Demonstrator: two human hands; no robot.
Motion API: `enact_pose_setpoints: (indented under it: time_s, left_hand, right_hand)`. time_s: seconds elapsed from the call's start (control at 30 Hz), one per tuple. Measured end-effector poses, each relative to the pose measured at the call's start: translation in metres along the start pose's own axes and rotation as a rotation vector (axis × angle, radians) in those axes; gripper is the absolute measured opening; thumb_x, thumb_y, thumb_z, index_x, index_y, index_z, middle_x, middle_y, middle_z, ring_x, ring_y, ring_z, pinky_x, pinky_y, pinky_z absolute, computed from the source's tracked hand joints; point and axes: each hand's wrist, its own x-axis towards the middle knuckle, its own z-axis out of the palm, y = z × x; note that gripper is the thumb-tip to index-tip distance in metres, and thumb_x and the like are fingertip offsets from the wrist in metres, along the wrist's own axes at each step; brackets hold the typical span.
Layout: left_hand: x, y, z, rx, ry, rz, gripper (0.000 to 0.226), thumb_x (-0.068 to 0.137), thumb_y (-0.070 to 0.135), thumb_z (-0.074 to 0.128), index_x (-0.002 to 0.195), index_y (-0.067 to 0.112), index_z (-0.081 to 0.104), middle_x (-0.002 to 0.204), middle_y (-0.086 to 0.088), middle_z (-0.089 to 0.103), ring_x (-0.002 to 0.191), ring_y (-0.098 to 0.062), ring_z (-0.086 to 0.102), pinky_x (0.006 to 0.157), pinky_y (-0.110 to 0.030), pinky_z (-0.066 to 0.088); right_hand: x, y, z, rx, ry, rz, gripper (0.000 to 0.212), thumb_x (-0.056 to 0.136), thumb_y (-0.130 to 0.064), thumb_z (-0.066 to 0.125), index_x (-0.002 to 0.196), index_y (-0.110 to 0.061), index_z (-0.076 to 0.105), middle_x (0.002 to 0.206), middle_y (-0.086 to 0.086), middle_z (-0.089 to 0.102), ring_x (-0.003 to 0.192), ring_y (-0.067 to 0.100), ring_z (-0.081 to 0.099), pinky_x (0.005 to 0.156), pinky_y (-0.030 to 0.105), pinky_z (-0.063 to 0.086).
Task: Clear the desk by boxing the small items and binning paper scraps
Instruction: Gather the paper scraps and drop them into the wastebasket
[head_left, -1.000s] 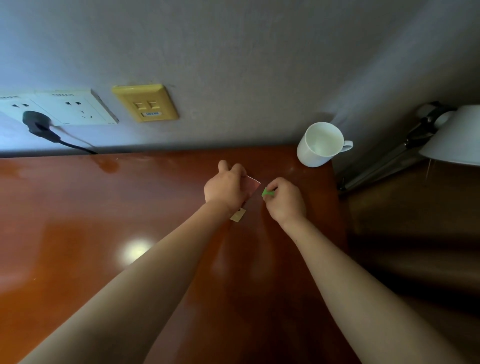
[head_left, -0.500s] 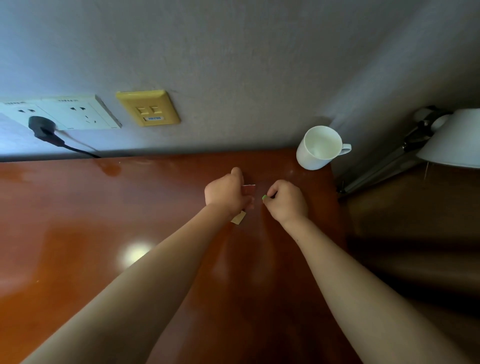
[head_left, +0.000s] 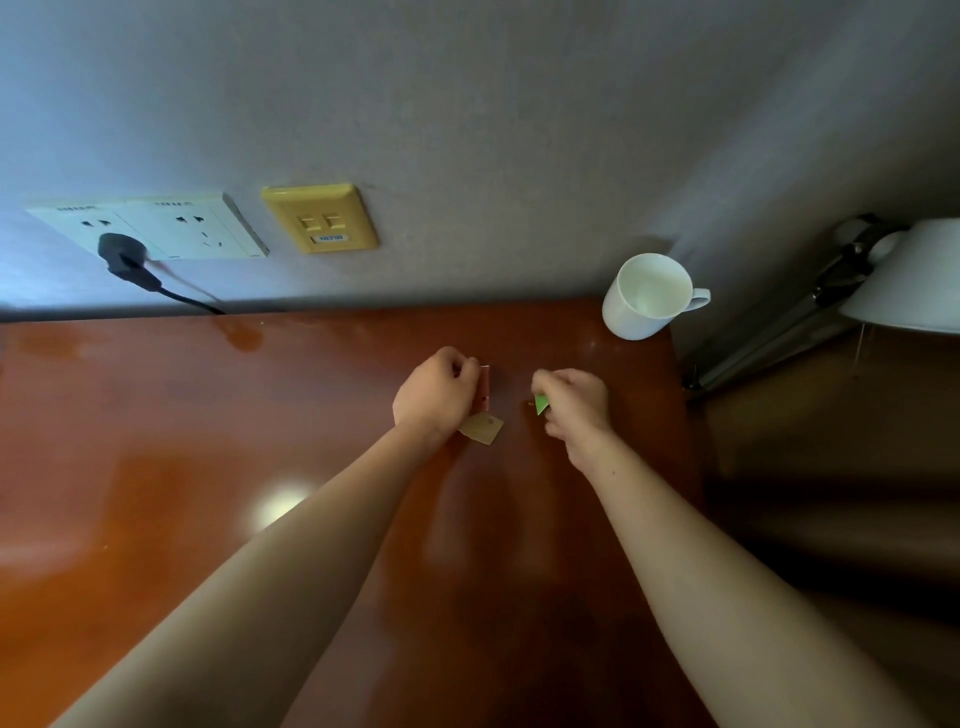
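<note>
Desk (head_left: 208, 467) runs up to the wall. Both hands are over its back right part, left hand (head_left: 434, 397) near right hand (head_left: 576, 402) with a gap between. Left one pinches the upper scrap (head_left: 485, 384), with the lower scrap (head_left: 483, 428) poking out just under it. Right one pinches the right scrap (head_left: 542, 404). Mug (head_left: 644, 296) sits in the back right corner. On the wall behind, the power socket panel (head_left: 150, 226) is far left with a plug (head_left: 122, 254) in it, and the data socket plate (head_left: 319, 218) is just right of that. Lamp (head_left: 909, 275) is off past the desk's right edge

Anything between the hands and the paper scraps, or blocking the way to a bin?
Nothing visible. The left hand pinches a red scrap, the right hand a green scrap. The white mug stands apart, behind. No bin is in view.
</note>
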Motion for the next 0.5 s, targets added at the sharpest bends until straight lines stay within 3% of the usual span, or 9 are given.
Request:
enact_pose_setpoints:
  time_s: [0.07,0.17,0.23,0.3,0.4,0.5]
  left_hand:
    - [-0.001,-0.004,-0.003,0.033,0.014,-0.016,0.035,0.096,0.043,0.037,0.077,0.02,0.056,0.07,0.005,0.063,0.073,-0.022,0.061,0.06,-0.032,0.045]
    - [-0.003,-0.011,-0.006,0.115,0.024,-0.03,0.037,0.097,0.041,0.039,0.07,0.02,0.051,0.059,0.006,0.054,0.068,-0.023,0.055,0.055,-0.029,0.034]
    - [-0.004,-0.016,-0.007,0.165,0.042,-0.031,0.028,0.095,0.041,0.044,0.076,0.022,0.051,0.061,0.007,0.054,0.07,-0.023,0.056,0.057,-0.029,0.034]
    - [-0.003,-0.02,-0.006,0.182,0.041,-0.012,0.015,0.09,0.041,0.049,0.093,0.027,0.055,0.075,0.009,0.061,0.076,-0.022,0.061,0.061,-0.028,0.039]
    - [-0.001,-0.026,-0.003,0.178,-0.014,0.07,0.029,0.087,0.039,0.054,0.115,0.032,0.051,0.098,0.011,0.066,0.088,-0.02,0.065,0.067,-0.029,0.046]
    - [0.0,-0.026,-0.002,0.217,-0.042,0.117,0.031,0.086,0.037,0.055,0.116,0.033,0.048,0.091,0.01,0.066,0.085,-0.02,0.065,0.064,-0.029,0.045]
  right_hand:
    - [-0.007,-0.005,0.005,0.291,-0.068,0.139,0.022,0.078,0.001,0.05,0.063,-0.011,0.04,0.058,0.0,0.034,0.041,0.01,0.027,0.037,0.02,0.02]
    - [-0.013,-0.006,0.012,0.477,-0.146,0.199,0.026,0.077,0.007,0.039,0.063,-0.013,0.03,0.06,0.001,0.029,0.039,0.009,0.025,0.036,0.019,0.018]
    - [-0.016,-0.004,0.016,0.5,-0.165,0.206,0.024,0.077,0.009,0.037,0.065,-0.012,0.032,0.063,0.002,0.031,0.038,0.009,0.027,0.035,0.018,0.02]
    - [-0.016,-0.002,0.019,0.502,-0.166,0.22,0.022,0.076,0.01,0.036,0.068,-0.01,0.036,0.067,0.004,0.036,0.04,0.009,0.029,0.036,0.019,0.022]
    - [-0.014,0.0,0.019,0.478,-0.17,0.24,0.02,0.078,0.011,0.035,0.077,-0.006,0.045,0.077,0.009,0.051,0.042,0.01,0.036,0.039,0.019,0.028]
    - [-0.014,0.0,0.018,0.436,-0.17,0.262,0.031,0.077,0.012,0.036,0.091,-0.006,0.057,0.082,0.011,0.064,0.048,0.012,0.048,0.04,0.019,0.037]
